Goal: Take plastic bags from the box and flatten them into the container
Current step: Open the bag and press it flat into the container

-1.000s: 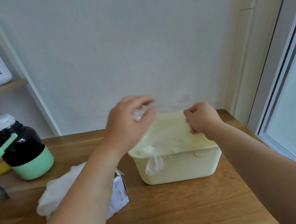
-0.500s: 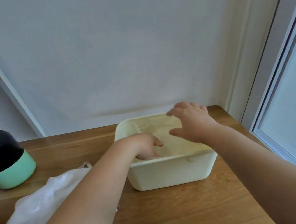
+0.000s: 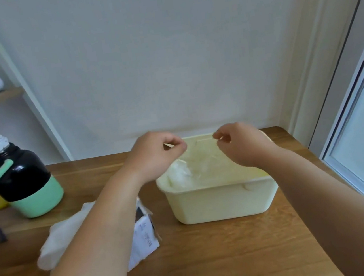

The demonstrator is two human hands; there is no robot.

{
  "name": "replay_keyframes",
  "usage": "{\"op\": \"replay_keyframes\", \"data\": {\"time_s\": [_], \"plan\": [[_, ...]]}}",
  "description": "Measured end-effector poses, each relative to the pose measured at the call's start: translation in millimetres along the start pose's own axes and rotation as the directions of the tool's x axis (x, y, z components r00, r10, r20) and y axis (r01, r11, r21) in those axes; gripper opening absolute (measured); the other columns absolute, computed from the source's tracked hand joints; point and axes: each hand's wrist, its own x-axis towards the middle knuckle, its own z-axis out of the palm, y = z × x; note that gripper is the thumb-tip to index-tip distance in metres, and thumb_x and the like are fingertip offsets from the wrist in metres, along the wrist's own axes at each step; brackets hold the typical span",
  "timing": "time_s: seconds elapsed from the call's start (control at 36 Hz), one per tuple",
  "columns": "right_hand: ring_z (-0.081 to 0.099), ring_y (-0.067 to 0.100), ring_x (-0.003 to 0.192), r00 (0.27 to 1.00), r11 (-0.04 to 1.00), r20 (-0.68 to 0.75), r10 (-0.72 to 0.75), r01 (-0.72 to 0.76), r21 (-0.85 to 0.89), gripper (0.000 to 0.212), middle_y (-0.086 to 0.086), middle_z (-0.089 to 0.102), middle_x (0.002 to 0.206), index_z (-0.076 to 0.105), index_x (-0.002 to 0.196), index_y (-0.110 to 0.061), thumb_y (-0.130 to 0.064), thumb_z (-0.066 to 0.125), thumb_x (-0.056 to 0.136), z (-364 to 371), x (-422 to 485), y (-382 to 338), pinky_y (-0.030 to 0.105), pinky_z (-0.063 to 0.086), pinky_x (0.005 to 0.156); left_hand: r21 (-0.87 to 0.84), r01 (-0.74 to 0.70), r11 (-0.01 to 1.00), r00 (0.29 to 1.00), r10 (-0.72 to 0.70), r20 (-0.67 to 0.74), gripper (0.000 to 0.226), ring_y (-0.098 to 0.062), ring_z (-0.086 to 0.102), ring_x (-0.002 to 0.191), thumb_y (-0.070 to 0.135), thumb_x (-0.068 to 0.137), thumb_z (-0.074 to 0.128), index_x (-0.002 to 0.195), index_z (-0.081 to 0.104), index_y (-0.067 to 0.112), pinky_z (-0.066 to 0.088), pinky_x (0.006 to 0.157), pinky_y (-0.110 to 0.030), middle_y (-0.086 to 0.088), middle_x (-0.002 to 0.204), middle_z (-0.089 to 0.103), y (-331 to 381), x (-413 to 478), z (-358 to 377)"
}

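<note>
Surface: wooden table top (image 3: 215,260) against a plain white wall (image 3: 166,59), with a window frame (image 3: 347,116) at your right.
Container: the pale yellow rectangular plastic tub (image 3: 219,202) sits on the table in front of you, open at the top.
Bag: the thin clear plastic bag (image 3: 181,172) is over the tub. Its crumpled bulk lies inside at the left end. The film between your hands is too faint to trace.
Left hand: your left hand (image 3: 153,157) is above the tub's far-left part, thumb and forefinger pinching the bag's edge, the other fingers curled.
Right hand: your right hand (image 3: 242,146) is above the far-right part with the same pinch on the bag's edge. The 2 hands are apart.
Box: the white printed cardboard box (image 3: 145,235) is left of the tub, partly under your left forearm, with a heap of white bags (image 3: 60,237) spilling from it.
Risk 1: the film is slippery, so a light pinch may let 1 corner go and the bag would bunch up.
Risk 2: pulling your hands apart too hard may stretch or tear the film.
Risk 3: the crumpled left end probably traps air. Press it flat or it will likely spring back over the rim.
Risk 4: your left forearm is over the box, so a low sweep may knock it or drag the loose bags.
Clutter: the black and mint-green flask with a white cap (image 3: 22,179) is well to the left and unlikely to be hit.
</note>
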Motion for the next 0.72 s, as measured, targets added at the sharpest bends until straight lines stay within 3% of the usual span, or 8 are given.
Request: {"op": "replay_keyframes", "data": {"time_s": [0.11, 0.19, 0.25, 0.39, 0.44, 0.53, 0.64, 0.72], "plan": [[0.057, 0.010, 0.077, 0.986, 0.968, -0.115, -0.123, 0.145, 0.206, 0.026, -0.008, 0.064, 0.094, 0.065, 0.115, -0.016, -0.017, 0.050, 0.094, 14, -16, -40, 0.013, 0.038, 0.061, 0.010, 0.034, 0.999, 0.996, -0.033, -0.083, 0.010, 0.015, 0.053, 0.057, 0.032, 0.093, 0.062, 0.088, 0.071, 0.032, 0.033, 0.049, -0.006, 0.029, 0.067, 0.060, -10, -29, -26], [0.053, 0.001, 0.063, 0.978, 0.924, -0.110, -0.177, 0.203, 0.323, 0.023, -0.015, 0.057, 0.074, 0.068, 0.109, -0.015, -0.015, 0.052, 0.093, 29, -27, -68, 0.002, 0.039, 0.058, 0.065, 0.075, 0.995, 0.990, -0.066, -0.128, 0.011, 0.008, 0.058, 0.076, 0.029, 0.094, 0.061, 0.093, 0.072, 0.029, 0.039, 0.064, -0.008, 0.022, 0.083, 0.065, -22, -52, -44], [0.052, 0.001, 0.060, 0.974, 0.893, -0.070, -0.216, 0.226, 0.389, 0.021, -0.014, 0.056, 0.069, 0.068, 0.107, -0.014, -0.015, 0.052, 0.093, 42, -34, -89, 0.004, 0.039, 0.056, 0.111, 0.124, 0.986, 0.986, -0.110, -0.126, 0.015, -0.003, 0.061, 0.090, 0.026, 0.096, 0.058, 0.103, 0.072, 0.024, 0.043, 0.075, -0.012, 0.016, 0.094, 0.068, -32, -69, -57], [0.056, 0.008, 0.093, 0.968, 0.878, 0.078, -0.240, 0.182, 0.443, 0.031, -0.009, 0.062, 0.102, 0.060, 0.124, -0.015, -0.021, 0.050, 0.095, 76, -46, -121, 0.017, 0.042, 0.081, 0.330, 0.256, 0.909, 0.960, -0.279, 0.025, 0.027, -0.016, 0.060, 0.104, 0.030, 0.101, 0.046, 0.118, 0.064, 0.022, 0.048, 0.092, -0.034, 0.007, 0.113, 0.065, -52, -100, -69], [0.057, 0.009, 0.091, 0.958, 0.890, 0.145, -0.246, 0.164, 0.426, 0.035, -0.005, 0.065, 0.107, 0.057, 0.128, -0.014, -0.020, 0.048, 0.095, 86, -48, -127, 0.022, 0.046, 0.081, 0.362, 0.285, 0.887, 0.943, -0.327, 0.058, 0.027, -0.021, 0.062, 0.100, 0.030, 0.101, 0.043, 0.113, 0.066, 0.019, 0.051, 0.090, -0.041, 0.001, 0.110, 0.067, -59, -107, -68], [0.059, 0.015, 0.078, 0.938, 0.913, 0.225, -0.265, 0.168, 0.373, 0.032, -0.002, 0.066, 0.095, 0.062, 0.121, -0.014, -0.015, 0.047, 0.093, 96, -50, -132, 0.032, 0.051, 0.073, 0.368, 0.290, 0.883, 0.948, -0.318, 0.014, 0.025, -0.023, 0.063, 0.097, 0.024, 0.100, 0.044, 0.105, 0.068, 0.017, 0.051, 0.087, -0.043, 0.000, 0.103, 0.068, -66, -115, -71], [0.057, 0.008, 0.088, 0.939, 0.917, 0.215, -0.267, 0.178, 0.358, 0.034, -0.003, 0.066, 0.113, 0.062, 0.123, -0.016, -0.011, 0.049, 0.092, 100, -51, -131, 0.017, 0.043, 0.070, 0.382, 0.255, 0.888, 0.963, -0.267, -0.024, 0.019, -0.011, 0.063, 0.087, 0.026, 0.097, 0.053, 0.097, 0.073, 0.025, 0.054, 0.083, -0.040, 0.013, 0.091, 0.067, -66, -119, -76], [0.055, 0.005, 0.086, 0.936, 0.913, 0.237, -0.261, 0.160, 0.375, 0.035, -0.005, 0.065, 0.113, 0.064, 0.121, -0.016, -0.008, 0.051, 0.089, 99, -52, -129, 0.012, 0.041, 0.067, 0.384, 0.211, 0.899, 0.974, -0.225, -0.008, 0.015, -0.008, 0.064, 0.083, 0.026, 0.094, 0.059, 0.092, 0.074, 0.028, 0.056, 0.081, -0.039, 0.016, 0.086, 0.067, -67, -120, -75]]}}
